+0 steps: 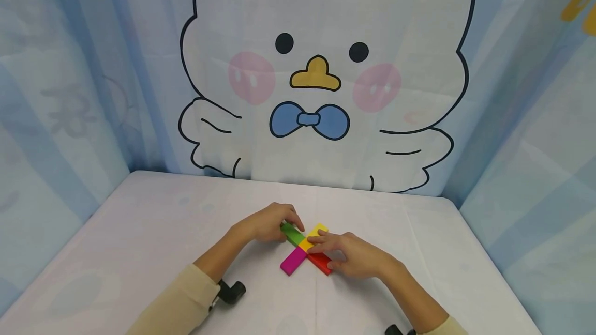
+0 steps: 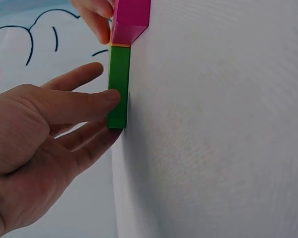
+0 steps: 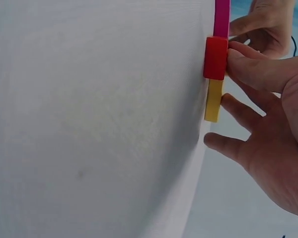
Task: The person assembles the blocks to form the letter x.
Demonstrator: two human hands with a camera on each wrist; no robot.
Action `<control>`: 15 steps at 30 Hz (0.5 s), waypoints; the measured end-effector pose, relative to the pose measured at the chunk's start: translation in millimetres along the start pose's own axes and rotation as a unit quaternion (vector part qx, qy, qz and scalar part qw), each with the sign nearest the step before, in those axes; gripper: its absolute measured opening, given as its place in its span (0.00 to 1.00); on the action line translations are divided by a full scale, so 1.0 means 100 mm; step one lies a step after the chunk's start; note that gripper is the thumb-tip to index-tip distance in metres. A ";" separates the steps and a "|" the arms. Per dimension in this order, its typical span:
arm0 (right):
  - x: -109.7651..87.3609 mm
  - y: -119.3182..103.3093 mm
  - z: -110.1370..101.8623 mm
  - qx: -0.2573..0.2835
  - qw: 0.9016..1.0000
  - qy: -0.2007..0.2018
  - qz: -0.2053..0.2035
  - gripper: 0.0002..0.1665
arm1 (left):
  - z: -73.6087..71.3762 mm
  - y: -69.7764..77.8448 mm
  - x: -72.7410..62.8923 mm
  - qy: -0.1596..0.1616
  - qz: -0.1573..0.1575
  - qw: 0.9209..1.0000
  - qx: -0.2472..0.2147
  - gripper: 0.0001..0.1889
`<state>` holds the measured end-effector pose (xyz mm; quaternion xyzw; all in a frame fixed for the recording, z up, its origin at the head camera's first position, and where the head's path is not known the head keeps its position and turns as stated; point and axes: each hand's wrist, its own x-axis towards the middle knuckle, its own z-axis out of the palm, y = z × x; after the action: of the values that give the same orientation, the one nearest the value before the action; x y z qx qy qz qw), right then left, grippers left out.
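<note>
Rectangular blocks lie flat on the table in an X shape: a green block, a yellow block, a magenta block and a red block, meeting at an orange-yellow middle. My left hand holds the green block near its outer end, thumb on its side in the left wrist view. My right hand has its thumb against the red block, also seen in the right wrist view, while its fingers reach over the middle and yellow block, partly hiding them.
The blocks rest on a white cloth-covered table. A pale curtain with a cartoon bird hangs behind it, and blue-white curtains close the sides. Dark wrist cameras sit at both sleeves.
</note>
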<state>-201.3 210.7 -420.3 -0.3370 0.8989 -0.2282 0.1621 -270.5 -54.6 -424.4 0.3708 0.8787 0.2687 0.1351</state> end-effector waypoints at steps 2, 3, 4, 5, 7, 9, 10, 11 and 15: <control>0.00 -0.01 -0.01 -0.003 1.000 0.001 0.001 0.32 | 0.00 0.00 -0.01 0.001 -0.004 1.000 -0.004 0.20; 0.01 -0.01 -0.01 -0.003 1.000 0.002 0.000 0.31 | -0.01 0.01 -0.02 0.003 -0.005 1.000 -0.004 0.20; 0.01 -0.02 -0.01 -0.003 1.000 0.003 0.000 0.31 | 0.00 0.01 -0.03 0.006 -0.008 1.000 -0.002 0.20; 0.01 -0.02 -0.02 -0.005 1.000 0.006 -0.004 0.30 | -0.01 0.02 -0.04 0.009 -0.010 1.000 0.001 0.21; 0.00 -0.03 -0.02 -0.002 1.000 0.017 -0.006 0.29 | -0.01 0.03 -0.07 0.017 -0.012 1.000 0.007 0.21; -0.03 -0.04 -0.03 0.000 0.999 0.034 -0.003 0.27 | 0.00 0.06 -0.11 0.027 -0.015 0.999 0.014 0.20; -0.05 -0.05 -0.04 0.000 0.999 0.044 -0.002 0.26 | 0.00 0.07 -0.13 0.034 -0.018 0.999 0.016 0.20; -0.07 -0.06 -0.05 0.000 0.998 0.057 0.002 0.25 | 0.01 0.08 -0.17 0.040 -0.023 0.999 0.015 0.20; -0.20 -0.09 -0.05 -0.021 0.993 0.110 0.037 0.25 | 0.04 0.13 -0.32 0.069 -0.058 0.996 -0.007 0.23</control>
<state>-183.8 219.7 -408.9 -0.2796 0.9277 -0.2392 0.0632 -239.2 -69.1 -419.0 0.2991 0.9041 0.2911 0.0920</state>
